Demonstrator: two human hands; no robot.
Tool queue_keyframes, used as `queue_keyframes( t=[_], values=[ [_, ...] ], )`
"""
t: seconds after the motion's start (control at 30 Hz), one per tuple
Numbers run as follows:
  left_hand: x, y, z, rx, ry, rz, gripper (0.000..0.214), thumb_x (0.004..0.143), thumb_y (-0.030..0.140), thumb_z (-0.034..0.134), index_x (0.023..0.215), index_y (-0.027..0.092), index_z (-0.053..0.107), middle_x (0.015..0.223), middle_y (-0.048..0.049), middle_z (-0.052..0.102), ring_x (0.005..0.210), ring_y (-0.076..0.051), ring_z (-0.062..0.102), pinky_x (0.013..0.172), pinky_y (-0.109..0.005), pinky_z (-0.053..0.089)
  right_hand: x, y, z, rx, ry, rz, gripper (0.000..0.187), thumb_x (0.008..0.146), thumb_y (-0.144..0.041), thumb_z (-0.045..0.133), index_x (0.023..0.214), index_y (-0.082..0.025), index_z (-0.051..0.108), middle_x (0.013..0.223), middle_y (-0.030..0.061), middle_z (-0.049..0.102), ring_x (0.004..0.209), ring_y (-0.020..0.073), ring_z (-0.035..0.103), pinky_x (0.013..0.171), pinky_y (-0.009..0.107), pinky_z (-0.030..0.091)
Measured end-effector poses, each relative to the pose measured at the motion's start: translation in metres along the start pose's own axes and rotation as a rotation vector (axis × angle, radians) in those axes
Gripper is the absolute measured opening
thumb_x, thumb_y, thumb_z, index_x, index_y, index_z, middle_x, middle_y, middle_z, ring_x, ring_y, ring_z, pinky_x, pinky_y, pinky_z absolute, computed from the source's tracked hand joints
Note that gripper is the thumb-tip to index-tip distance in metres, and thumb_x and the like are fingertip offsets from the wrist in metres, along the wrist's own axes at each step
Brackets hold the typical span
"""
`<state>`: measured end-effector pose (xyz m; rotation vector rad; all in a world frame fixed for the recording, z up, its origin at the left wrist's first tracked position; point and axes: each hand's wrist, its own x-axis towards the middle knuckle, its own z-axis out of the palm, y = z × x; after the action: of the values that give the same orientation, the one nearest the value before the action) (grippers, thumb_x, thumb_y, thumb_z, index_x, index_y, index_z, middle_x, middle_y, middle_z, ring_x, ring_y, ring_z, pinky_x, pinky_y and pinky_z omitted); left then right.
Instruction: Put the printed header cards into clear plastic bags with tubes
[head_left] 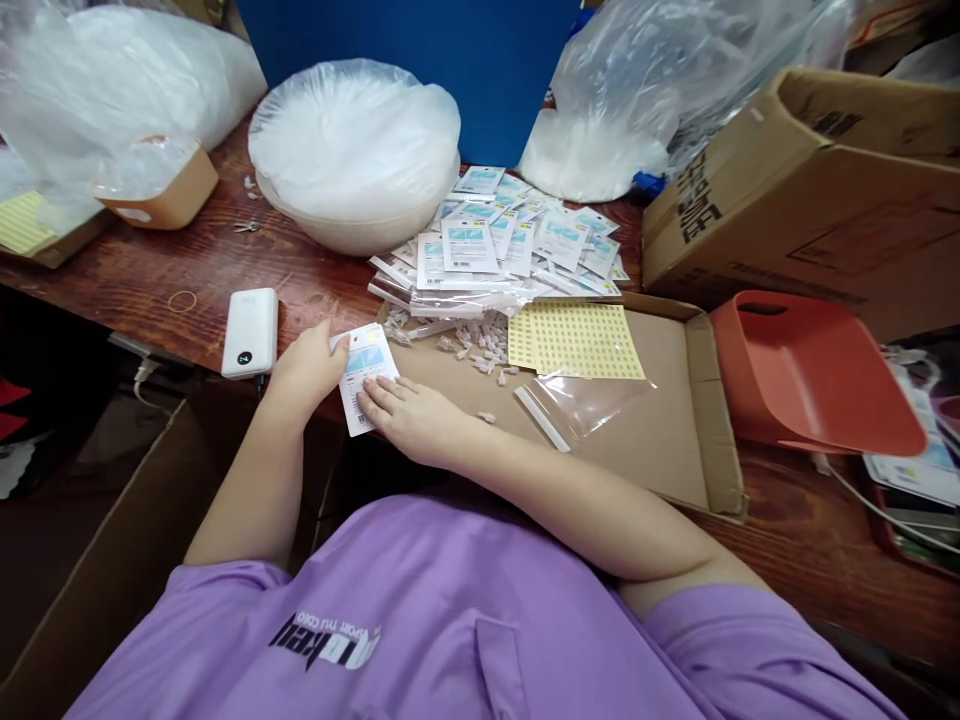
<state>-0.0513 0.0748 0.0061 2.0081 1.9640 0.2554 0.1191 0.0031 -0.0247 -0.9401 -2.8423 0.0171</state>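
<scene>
I have the card (366, 362) at the left of centre in the frame, just beyond the near edge of the table (206, 270). My left fingers (322, 340) grip it by its upper left edge, with the left thumb (342, 347) pressed on the printed face. My right fingers (381, 396) lie stretched over its lower right part; whether they also pinch from underneath, I cannot tell, because that side is hidden. I also cannot say if it is one piece or several together.

I judge that the card is very light and rather stiff, yet thin enough to bend if I squeeze it in the middle. Its face looks smooth, so it may slide a little under dry skin. The best hold, I think, is flat, at the edge or a corner, with the second hand to steady it.

To its left stands the power bank (250, 330), near my left wrist. To its right, in the centre of the frame, are small plastic pieces (491, 345) in the tray (671, 400), next to yellow sheets (589, 340) and a clear bag (589, 408). Similar packs (469, 245) are piled at upper centre, beside the bowl (337, 228).
</scene>
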Motion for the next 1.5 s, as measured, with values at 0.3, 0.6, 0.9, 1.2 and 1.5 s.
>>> queue_keyframes(
  t=[0.3, 0.6, 0.9, 1.2, 1.5],
  values=[
    [0.003, -0.005, 0.007, -0.010, -0.040, 0.074, 0.043, 0.088, 0.036, 0.039, 0.118, 0.014, 0.060, 0.119, -0.0171, 0.062, 0.110, -0.030, 0.057, 0.095, -0.042, 0.042, -0.012, 0.002, 0.004, 0.009, 0.051, -0.042, 0.032, 0.096, -0.015, 0.034, 0.120, -0.010, 0.055, 0.117, 0.0139, 0.066, 0.098, 0.0210, 0.065, 0.076, 0.034, 0.054],
    [0.014, -0.022, 0.011, -0.982, -0.138, -0.173, 0.032, 0.067, 0.036, 0.072, 0.091, 0.014, 0.072, 0.090, -0.0076, 0.074, 0.084, -0.022, 0.067, 0.075, -0.030, 0.053, -0.026, 0.015, 0.009, 0.154, 0.119, -0.077, 0.033, 0.095, -0.017, 0.041, 0.126, -0.014, 0.053, 0.119, 0.0116, 0.065, 0.102, 0.0182, 0.064, 0.079, 0.031, 0.053],
    [0.026, -0.025, 0.022, -0.783, 0.009, -0.148, 0.036, 0.074, 0.034, 0.065, 0.102, 0.012, 0.068, 0.100, -0.0103, 0.071, 0.089, -0.022, 0.065, 0.082, -0.033, 0.051, -0.103, 0.016, -0.009, 0.028, 0.762, 0.107, 0.042, 0.089, -0.010, 0.049, 0.130, -0.019, 0.051, 0.104, 0.0071, 0.070, 0.100, 0.0173, 0.065, 0.088, 0.030, 0.054],
    [-0.004, 0.094, 0.016, 0.002, 0.160, 0.476, 0.034, 0.091, 0.032, 0.039, 0.105, 0.014, 0.064, 0.107, -0.0137, 0.064, 0.107, -0.026, 0.055, 0.097, -0.038, 0.040, -0.246, -0.016, 0.013, -0.032, 0.829, 0.423, 0.042, 0.077, -0.001, 0.052, 0.115, -0.016, 0.057, 0.103, 0.0131, 0.070, 0.099, 0.0230, 0.066, 0.076, 0.036, 0.059],
    [-0.002, 0.262, 0.111, 0.324, -0.501, 0.562, 0.060, 0.064, 0.056, 0.072, 0.097, 0.006, 0.067, 0.106, -0.0243, 0.064, 0.102, -0.039, 0.059, 0.083, -0.042, 0.046, -0.257, -0.027, 0.015, -0.150, 0.712, 0.563, 0.038, 0.079, 0.002, 0.051, 0.112, -0.017, 0.058, 0.098, 0.0130, 0.071, 0.092, 0.0207, 0.068, 0.075, 0.033, 0.058]
  ],
)
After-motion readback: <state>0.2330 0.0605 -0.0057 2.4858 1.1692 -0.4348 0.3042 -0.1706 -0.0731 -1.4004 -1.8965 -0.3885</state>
